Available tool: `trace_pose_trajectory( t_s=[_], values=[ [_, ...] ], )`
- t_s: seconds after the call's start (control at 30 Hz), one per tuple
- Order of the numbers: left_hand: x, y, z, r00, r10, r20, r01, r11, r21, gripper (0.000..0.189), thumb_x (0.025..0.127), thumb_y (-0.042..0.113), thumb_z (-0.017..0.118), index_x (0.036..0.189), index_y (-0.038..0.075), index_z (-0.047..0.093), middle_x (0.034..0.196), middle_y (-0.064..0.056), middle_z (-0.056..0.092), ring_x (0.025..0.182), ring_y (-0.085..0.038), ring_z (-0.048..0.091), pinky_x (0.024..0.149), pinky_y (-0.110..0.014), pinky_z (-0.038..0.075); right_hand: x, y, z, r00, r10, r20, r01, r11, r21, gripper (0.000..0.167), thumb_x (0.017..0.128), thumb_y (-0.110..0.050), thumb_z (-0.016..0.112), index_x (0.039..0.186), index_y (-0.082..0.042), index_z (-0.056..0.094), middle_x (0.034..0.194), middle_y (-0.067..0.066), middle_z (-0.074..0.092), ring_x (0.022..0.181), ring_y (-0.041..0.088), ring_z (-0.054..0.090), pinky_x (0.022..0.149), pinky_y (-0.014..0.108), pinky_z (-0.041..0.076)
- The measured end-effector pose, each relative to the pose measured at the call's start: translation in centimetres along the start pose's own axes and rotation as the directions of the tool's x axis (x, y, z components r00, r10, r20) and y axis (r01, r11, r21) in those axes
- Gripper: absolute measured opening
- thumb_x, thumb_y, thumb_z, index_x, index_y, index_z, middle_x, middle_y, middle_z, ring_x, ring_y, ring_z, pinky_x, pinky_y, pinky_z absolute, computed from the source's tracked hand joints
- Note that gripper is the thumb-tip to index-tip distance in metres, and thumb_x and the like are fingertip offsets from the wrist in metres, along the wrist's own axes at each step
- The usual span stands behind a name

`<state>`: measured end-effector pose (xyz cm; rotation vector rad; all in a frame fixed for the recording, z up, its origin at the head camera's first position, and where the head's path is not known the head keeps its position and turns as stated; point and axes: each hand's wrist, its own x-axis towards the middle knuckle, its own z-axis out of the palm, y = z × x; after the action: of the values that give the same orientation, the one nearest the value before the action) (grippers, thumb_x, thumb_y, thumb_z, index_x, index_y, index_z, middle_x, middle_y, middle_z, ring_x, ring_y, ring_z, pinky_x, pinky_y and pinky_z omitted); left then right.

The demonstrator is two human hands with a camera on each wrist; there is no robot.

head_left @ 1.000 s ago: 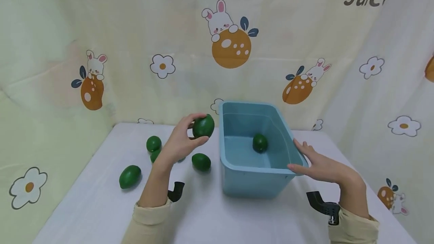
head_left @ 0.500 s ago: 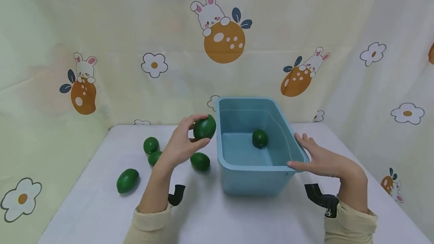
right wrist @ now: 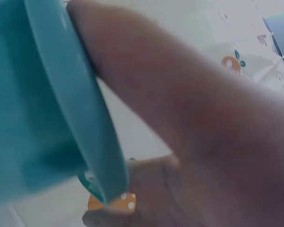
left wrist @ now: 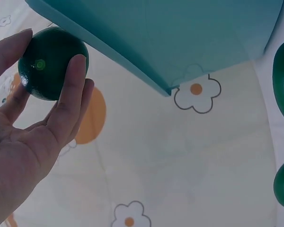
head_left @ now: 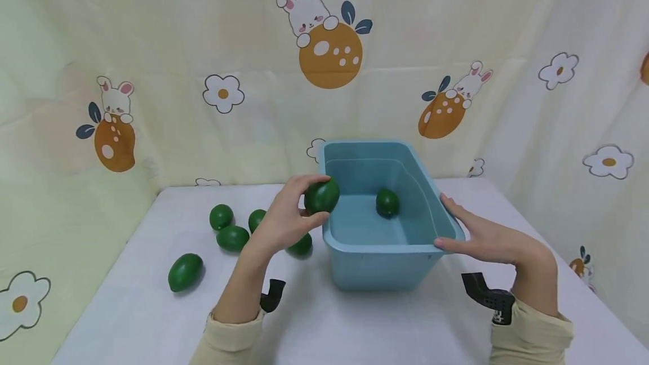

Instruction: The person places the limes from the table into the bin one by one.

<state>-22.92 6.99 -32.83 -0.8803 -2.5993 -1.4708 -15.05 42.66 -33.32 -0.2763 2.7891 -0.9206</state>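
In the head view my left hand [head_left: 286,221] pinches a glossy green lime [head_left: 323,196] between thumb and fingers, up at the left rim of a light blue plastic bin [head_left: 385,249]. The left wrist view shows that lime [left wrist: 54,64] in the fingertips beside the bin's wall [left wrist: 180,38]. Another lime [head_left: 387,203] lies inside on the bin's floor. My right hand [head_left: 494,244] rests against the bin's front right corner, thumb and fingers extended along the outside of the rim [right wrist: 80,109].
Left of the bin, several more limes lie on the white table [head_left: 127,320], among them a lone lime [head_left: 185,272] at the near left and one lime [head_left: 301,246] partly behind my left hand. A printed curtain [head_left: 243,139] hangs behind the table.
My left hand has carried its lime rightward to the bin's left rim. The head view has shifted slightly. My right hand stays at the bin's corner.
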Motion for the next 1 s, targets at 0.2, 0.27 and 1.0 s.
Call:
trace_pose_trajectory(
  t_s=[0.2, 0.27, 1.0],
  values=[
    [-0.1, 0.4, 0.3, 0.998, 0.034, 0.048, -0.036, 0.999, 0.037, 0.058, 0.085, 0.013, 0.071, 0.137, 0.024, 0.048, 0.138, -0.004, 0.042, 0.119, -0.021, 0.049, 0.086, -0.03, 0.054, -0.3, 0.3, -0.1, 1.0, -0.008, 0.012, 0.009, 0.999, -0.031, 0.09, 0.092, -0.036, 0.057, 0.153, -0.017, -0.007, 0.156, 0.026, 0.01, 0.134, 0.054, 0.023, 0.088, 0.071, 0.038],
    [-0.1, 0.5, 0.2, 0.997, 0.053, 0.047, -0.056, 0.996, 0.064, 0.057, 0.085, 0.014, 0.071, 0.137, 0.024, 0.049, 0.137, -0.004, 0.043, 0.118, -0.02, 0.05, 0.084, -0.028, 0.054, 0.0, 0.3, -0.1, 1.0, -0.013, 0.015, 0.014, 0.999, -0.034, 0.09, 0.092, -0.036, 0.057, 0.153, -0.018, -0.007, 0.156, 0.027, 0.01, 0.134, 0.054, 0.023, 0.088, 0.071, 0.038],
    [0.7, -1.7, -2.3, 0.997, 0.044, -0.057, -0.038, 0.993, 0.111, 0.043, 0.092, 0.024, 0.062, 0.134, 0.023, 0.052, 0.139, -0.001, 0.044, 0.127, -0.018, 0.046, 0.097, -0.032, 0.049, 2.2, 0.8, 0.6, 0.997, 0.013, 0.074, -0.005, 0.994, -0.11, 0.088, 0.097, -0.034, 0.05, 0.149, -0.019, -0.02, 0.154, 0.033, 0.0, 0.127, 0.06, 0.021, 0.081, 0.073, 0.036]
  ],
)
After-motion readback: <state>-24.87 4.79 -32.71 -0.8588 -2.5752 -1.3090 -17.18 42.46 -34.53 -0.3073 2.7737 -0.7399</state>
